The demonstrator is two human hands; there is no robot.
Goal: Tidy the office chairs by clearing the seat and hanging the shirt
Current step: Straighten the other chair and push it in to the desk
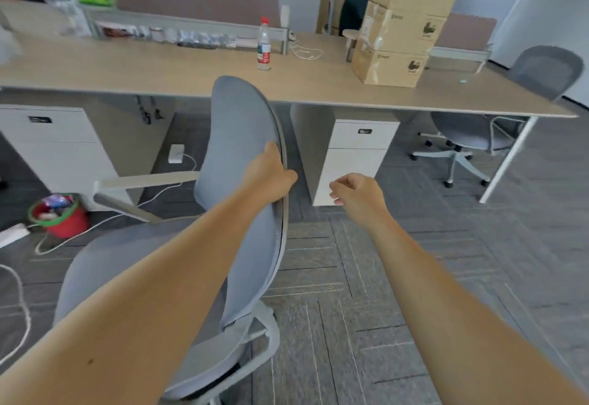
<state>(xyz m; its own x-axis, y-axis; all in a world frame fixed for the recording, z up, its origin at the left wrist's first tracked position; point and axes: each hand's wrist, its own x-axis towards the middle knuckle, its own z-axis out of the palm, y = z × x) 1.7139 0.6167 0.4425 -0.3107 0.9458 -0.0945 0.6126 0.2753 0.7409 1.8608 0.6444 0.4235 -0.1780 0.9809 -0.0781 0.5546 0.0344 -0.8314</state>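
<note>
Gripping the chair (245, 136) by its backrest edge, the left hand (269, 175) has fingers wrapped round the rim, likely to swivel it. Right hand (357, 192) hovers beside, fingers loosely curled, empty. No shirt shows; the seat looks bare.

No writing here is sharp enough to read. The stacked cardboard boxes (404, 22) on the desk carry dark printed logos and small marks, and the plastic bottle (264, 46) wears a red and white label, but every letter is blurred. The white drawer units (357, 149) under the desk each bear a small dark tag, equally unreadable.
</note>
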